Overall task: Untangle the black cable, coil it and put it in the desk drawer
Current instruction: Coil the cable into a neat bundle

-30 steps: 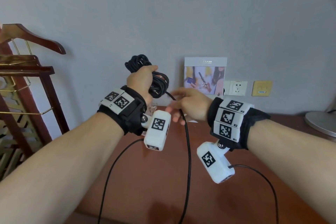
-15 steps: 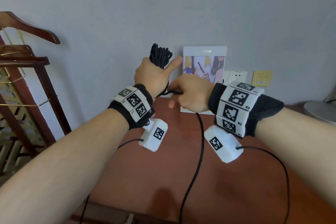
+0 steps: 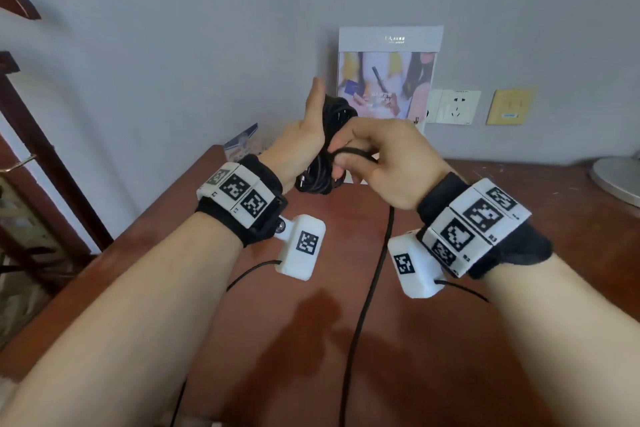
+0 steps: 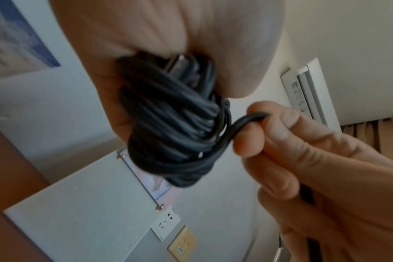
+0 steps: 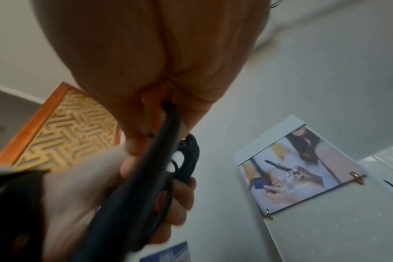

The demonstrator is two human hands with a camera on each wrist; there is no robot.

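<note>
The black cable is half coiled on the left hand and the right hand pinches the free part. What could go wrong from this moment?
1. The left hand carries the black cable bundle with its thumb straight up, so loops might slide off and tangle again.
2. The free strand pinched by the right hand trails down over the desk edge; it may snag there and jerk the bundle.
3. A plug end sits loose inside the bundle and could slip out.

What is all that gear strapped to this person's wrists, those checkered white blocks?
Both forearms are bare, with no sleeves. Each wrist wears a black fabric wristband carrying a row of white blocks printed with black square-pattern markers. Under each wrist hangs a white boxy module with its own marker and a thin black wire trailing away. The right wrist's blocks bear small labels too small to read.
</note>
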